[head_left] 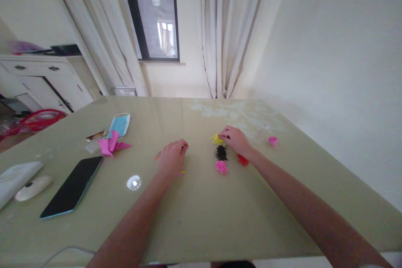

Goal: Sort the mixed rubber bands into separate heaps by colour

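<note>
My left hand [171,157] is closed in a pinch low over the table, a tiny yellowish bit showing at its fingertips. Beneath it, partly hidden, lie a few small coloured bands [182,173]. My right hand [236,139] pinches at the edge of a pile of thin yellow bands [216,138]; whether a band is between its fingers I cannot make out. Just nearer me sits a black pile of bands [221,153], then a pink pile [221,167]. Some red bands [243,160] are partly covered by my right wrist.
A pink cup-like piece [273,140] stands at the right. Leftward lie a shiny round object [134,183], a dark-screened phone or tablet [73,186], a pink folded item [112,144], a blue face mask [119,125] and a white rounded object [33,188]. A cable [70,248] crosses the near edge.
</note>
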`<move>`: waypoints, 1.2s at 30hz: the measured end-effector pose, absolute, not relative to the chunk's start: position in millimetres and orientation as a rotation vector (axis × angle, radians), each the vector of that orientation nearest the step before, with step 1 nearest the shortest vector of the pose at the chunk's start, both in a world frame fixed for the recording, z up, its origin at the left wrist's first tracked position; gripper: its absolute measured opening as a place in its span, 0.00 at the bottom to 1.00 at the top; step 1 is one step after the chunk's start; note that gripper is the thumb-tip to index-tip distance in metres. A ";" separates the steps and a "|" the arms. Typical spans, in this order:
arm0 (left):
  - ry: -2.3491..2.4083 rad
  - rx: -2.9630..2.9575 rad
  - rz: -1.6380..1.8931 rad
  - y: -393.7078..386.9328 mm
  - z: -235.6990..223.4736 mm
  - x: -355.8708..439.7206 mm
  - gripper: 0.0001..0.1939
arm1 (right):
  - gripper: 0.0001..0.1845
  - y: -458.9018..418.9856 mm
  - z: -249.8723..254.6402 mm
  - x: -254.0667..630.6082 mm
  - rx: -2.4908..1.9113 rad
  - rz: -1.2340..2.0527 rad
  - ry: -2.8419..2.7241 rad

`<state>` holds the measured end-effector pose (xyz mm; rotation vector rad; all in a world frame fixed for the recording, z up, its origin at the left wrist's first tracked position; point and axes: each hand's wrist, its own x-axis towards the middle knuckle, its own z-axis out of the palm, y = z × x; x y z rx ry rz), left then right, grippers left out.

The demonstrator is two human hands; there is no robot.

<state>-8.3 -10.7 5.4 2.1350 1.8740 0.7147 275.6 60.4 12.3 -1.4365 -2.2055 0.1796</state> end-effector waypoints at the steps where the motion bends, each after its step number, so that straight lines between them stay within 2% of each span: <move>1: 1.862 2.135 0.746 -10.4 4.8 -7.5 0.11 | 0.08 62.8 11.2 274.4 -1.452 0.169 -2.210; 7: 1.449 2.059 1.042 -15.4 -0.5 2.7 0.07 | 0.12 29.6 13.9 284.0 -1.454 0.123 -2.177; 11: 1.270 2.050 1.091 -29.4 -2.3 16.1 0.06 | 0.11 -18.5 14.8 282.3 -1.103 0.234 -2.137; 15: 1.167 2.098 1.067 -43.8 -2.2 26.8 0.07 | 0.14 -48.9 10.4 267.1 -0.986 0.350 -2.043; 36: 1.132 2.106 1.036 -56.3 2.3 26.0 0.06 | 0.11 -64.2 4.6 257.1 -0.919 0.309 -2.101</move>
